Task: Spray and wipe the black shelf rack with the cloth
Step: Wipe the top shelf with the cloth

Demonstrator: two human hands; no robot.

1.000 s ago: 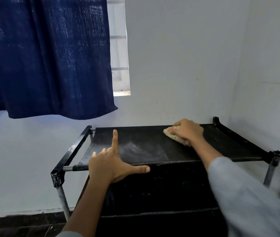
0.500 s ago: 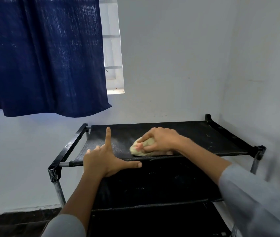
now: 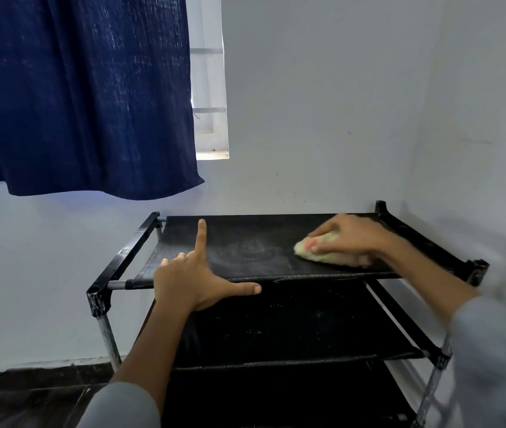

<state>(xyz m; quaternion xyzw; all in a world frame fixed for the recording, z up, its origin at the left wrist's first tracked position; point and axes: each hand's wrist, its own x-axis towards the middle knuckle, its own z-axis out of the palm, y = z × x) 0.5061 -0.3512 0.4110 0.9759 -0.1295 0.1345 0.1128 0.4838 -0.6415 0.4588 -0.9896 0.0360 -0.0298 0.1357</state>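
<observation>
While the right hand point(image 3: 349, 239) presses a bunched yellow cloth point(image 3: 322, 253) onto the right side of the black shelf rack's point(image 3: 245, 242) top tier, fingers curled over it, the left hand point(image 3: 193, 281) rests at the front edge. Its forefinger and thumb are splayed straight, holding nothing, below a blue curtain point(image 3: 79, 94).

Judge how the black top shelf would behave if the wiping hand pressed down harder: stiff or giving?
Probably giving: the top shelf looks like fabric stretched between rails, and its front edge dips slightly. The rack likely is light, perhaps why the left hand rests on it. The cloth looks soft and bunched.
</observation>
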